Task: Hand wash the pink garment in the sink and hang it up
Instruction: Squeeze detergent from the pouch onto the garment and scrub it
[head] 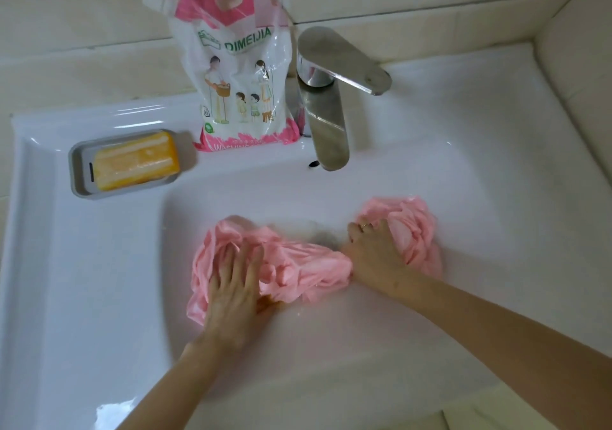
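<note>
Garment: pink garment (298, 267) lies bunched in the sink (99, 264) basin, below the faucet (328, 125).
Left hand (235, 284): flat, straight fingers pressing its left end.
Right hand (374, 254): fingers curled round its right bunch.
Risk: I judge hard wringing could strain the fabric or splash over the rim.
Count: I count one garment, one detergent pouch (238, 75), one soap bar (137, 161), one soap dish (74, 168), two hands.

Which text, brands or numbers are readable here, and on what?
"DIMEIJIA": green letters on the white-and-pink plastic detergent pouch.
"WASHING": white, on its pink bottom band, then cut off.
Small characters above that: too blurred to read.
Nothing else bears readable text.
</note>
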Tool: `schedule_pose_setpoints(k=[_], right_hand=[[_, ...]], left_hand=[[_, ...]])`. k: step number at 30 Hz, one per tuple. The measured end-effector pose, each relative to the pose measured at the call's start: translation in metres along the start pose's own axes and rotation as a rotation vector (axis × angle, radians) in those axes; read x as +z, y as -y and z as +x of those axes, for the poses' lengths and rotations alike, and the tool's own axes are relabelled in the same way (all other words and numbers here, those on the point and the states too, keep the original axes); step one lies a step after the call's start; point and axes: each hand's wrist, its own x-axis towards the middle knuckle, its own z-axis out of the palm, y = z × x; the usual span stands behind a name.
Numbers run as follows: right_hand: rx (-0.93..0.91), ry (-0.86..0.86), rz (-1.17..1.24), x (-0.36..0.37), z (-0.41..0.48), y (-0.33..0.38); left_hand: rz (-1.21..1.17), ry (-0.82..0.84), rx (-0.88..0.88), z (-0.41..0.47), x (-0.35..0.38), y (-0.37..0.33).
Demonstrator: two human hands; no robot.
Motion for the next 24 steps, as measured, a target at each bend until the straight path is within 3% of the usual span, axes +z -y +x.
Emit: schedule_pose_setpoints(k=[4, 7, 9, 13, 15, 17, 20, 22, 24], right_hand=[[0.008, -0.319, 0.489, -0.028, -0.025, 0.003], [-0.019, -0.416, 1.075, -0.065, -0.041, 0.02], [-0.154, -0.388, 1.434, -0.085, -0.049, 0.025], [-0.372, -0.202, 1.915, -0.106, -0.064, 0.024], [-0.345, -0.188, 2.116, -0.098, -0.062, 0.015], [-0.2, -0.191, 2.273, -0.074, -0.052, -0.006], [0.235, -0.081, 2.187, -0.03, -0.032, -0.031], [0.51, 0.064, 2.154, -0.005, -0.02, -0.035], [0.782, 0.007, 1.991, 0.011, -0.011, -0.035]], left_hand=[[-0.261, -0.095, 0.109, -0.003, -0.006, -0.019], [-0.511, 0.017, -0.03, 0.001, -0.001, -0.028], [-0.703, 0.094, -0.092, 0.002, -0.001, -0.032], [-0.842, -0.122, -0.112, 0.005, -0.035, -0.045], [-0.792, -0.234, -0.145, 0.011, -0.051, -0.051], [-0.694, -0.306, -0.108, 0.015, -0.062, -0.052], [-0.302, -0.365, 0.026, 0.024, -0.057, -0.05], [-0.21, -0.289, 0.048, 0.025, -0.047, -0.049], [-0.043, -0.152, 0.057, 0.022, -0.028, -0.041]])
